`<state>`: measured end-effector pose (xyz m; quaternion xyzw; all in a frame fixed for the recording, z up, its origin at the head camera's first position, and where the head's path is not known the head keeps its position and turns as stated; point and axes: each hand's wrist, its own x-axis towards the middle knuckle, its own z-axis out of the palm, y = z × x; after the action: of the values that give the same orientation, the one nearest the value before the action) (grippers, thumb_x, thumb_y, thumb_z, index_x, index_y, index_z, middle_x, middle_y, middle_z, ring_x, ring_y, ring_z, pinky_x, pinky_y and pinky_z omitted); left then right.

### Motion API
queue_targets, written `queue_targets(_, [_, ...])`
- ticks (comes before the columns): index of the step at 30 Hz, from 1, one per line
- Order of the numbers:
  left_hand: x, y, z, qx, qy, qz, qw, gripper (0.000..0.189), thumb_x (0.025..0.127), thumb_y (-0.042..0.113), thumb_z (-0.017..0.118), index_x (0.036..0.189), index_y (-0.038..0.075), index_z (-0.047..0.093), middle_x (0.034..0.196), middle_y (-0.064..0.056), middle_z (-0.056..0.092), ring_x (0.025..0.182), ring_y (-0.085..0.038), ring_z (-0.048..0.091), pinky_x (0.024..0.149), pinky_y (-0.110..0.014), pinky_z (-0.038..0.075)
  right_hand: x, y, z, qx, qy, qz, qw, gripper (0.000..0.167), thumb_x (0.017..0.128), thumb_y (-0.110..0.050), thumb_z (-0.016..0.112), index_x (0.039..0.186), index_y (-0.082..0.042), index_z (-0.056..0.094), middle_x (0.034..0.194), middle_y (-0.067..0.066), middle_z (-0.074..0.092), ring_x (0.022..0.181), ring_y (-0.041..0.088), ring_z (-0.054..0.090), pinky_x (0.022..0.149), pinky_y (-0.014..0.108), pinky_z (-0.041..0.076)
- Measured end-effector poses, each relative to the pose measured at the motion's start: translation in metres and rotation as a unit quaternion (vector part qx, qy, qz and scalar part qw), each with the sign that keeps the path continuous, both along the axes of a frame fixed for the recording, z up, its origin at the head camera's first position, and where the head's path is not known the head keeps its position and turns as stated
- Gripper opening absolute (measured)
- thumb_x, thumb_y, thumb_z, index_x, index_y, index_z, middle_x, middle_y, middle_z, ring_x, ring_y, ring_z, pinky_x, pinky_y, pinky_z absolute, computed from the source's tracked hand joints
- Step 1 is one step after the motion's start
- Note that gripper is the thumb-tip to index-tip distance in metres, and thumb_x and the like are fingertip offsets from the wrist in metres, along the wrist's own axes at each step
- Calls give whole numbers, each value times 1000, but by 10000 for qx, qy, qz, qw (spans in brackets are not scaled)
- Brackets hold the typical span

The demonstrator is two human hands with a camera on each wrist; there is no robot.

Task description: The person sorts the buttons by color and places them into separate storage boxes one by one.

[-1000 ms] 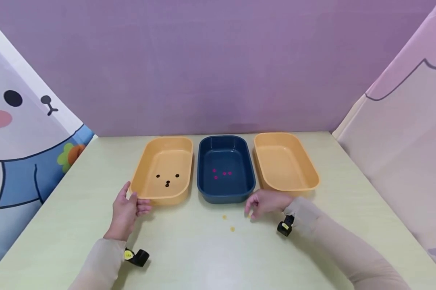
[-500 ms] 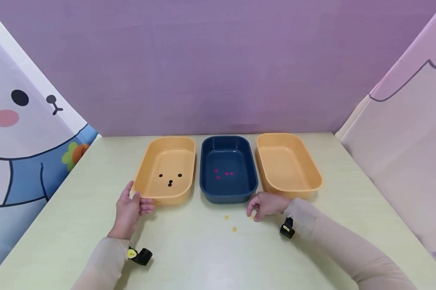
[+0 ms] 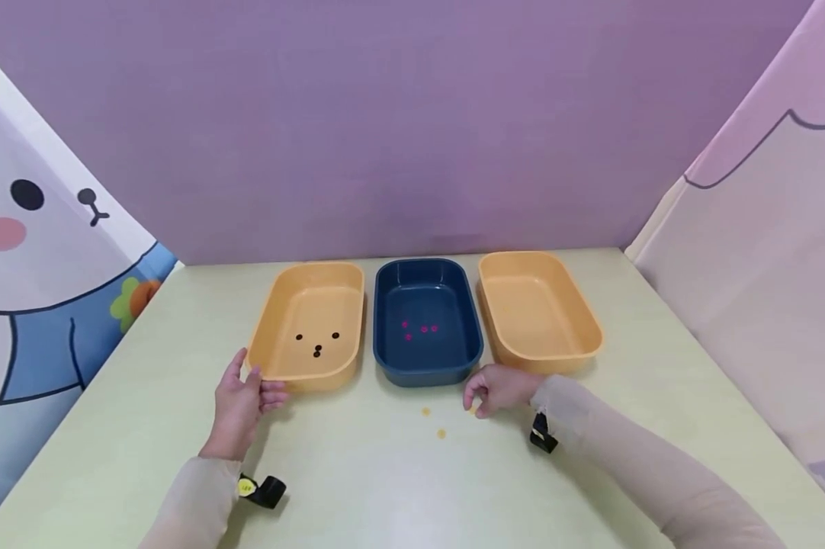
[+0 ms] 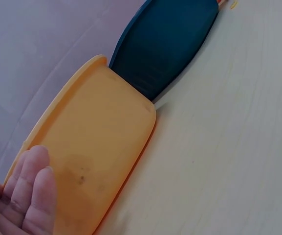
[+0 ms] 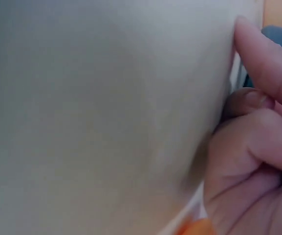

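My left hand [image 3: 237, 404] rests at the near left corner of a yellow tray [image 3: 351, 305], fingers extended along its outer front wall. Small black button-like discs [image 3: 335, 335] lie in that tray. Pink ring-like ones [image 3: 409, 336] lie in the dark blue tray [image 3: 428, 377] in the middle. My right hand [image 3: 505, 386] is low over the table before the blue tray, index finger and thumb bent down around a small yellow disc [image 3: 472, 410]; I cannot tell whether they pinch it. Two more yellow discs [image 3: 441, 434] lie on the table to its left.
A second yellow tray [image 3: 536, 305] stands right of the blue one, behind my right forearm. All three trays form a row on the pale table [image 3: 385, 488]. A purple backdrop [image 3: 412, 130] rises behind, with printed cloth panels at both sides.
The head view shifts slightly. My left hand keeps its place at the tray, and my right hand stays at the same yellow disc with little finger movement.
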<state>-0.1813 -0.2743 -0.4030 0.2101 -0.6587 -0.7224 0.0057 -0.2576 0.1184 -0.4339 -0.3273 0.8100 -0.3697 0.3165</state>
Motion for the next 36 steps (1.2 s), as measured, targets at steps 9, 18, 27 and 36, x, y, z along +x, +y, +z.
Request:
queue_targets(9, [3, -3, 1, -20, -9, -12, 10000, 61, 106, 14, 25, 153, 20, -14, 65, 7, 64, 58, -6, 64, 63, -22, 55, 6, 1, 0, 285, 1099, 230, 9933, 13, 83, 1, 68, 90, -10, 66, 67, -10, 46, 62, 2, 43, 63, 20, 40])
queue_targets(18, [1, -2, 0, -187, -125, -146, 9996, 61, 106, 13, 24, 153, 20, -15, 62, 8, 63, 55, -4, 63, 61, -21, 54, 8, 0, 3, 712, 1216, 416, 9892, 14, 86, 0, 66, 91, -13, 62, 67, -8, 44, 65, 3, 43, 68, 22, 40])
queue_targets(27, [13, -12, 3, -120, -116, 152, 9997, 61, 106, 17, 25, 153, 20, -12, 63, 6, 64, 58, -7, 65, 63, -23, 55, 11, -15, 7, 981, 1578, 378, 9819, 13, 92, -4, 58, 91, -17, 56, 72, -8, 46, 70, 9, 46, 71, 26, 39])
queue_targets(36, [18, -13, 3, -53, -73, 187, 9998, 61, 106, 15, 26, 153, 19, -12, 63, 5, 63, 57, -7, 64, 62, -22, 55, 17, -10, 1, 956, 2429, 557, 9637, 12, 95, -13, 58, 87, -17, 52, 73, -12, 47, 67, 5, 46, 66, 22, 40])
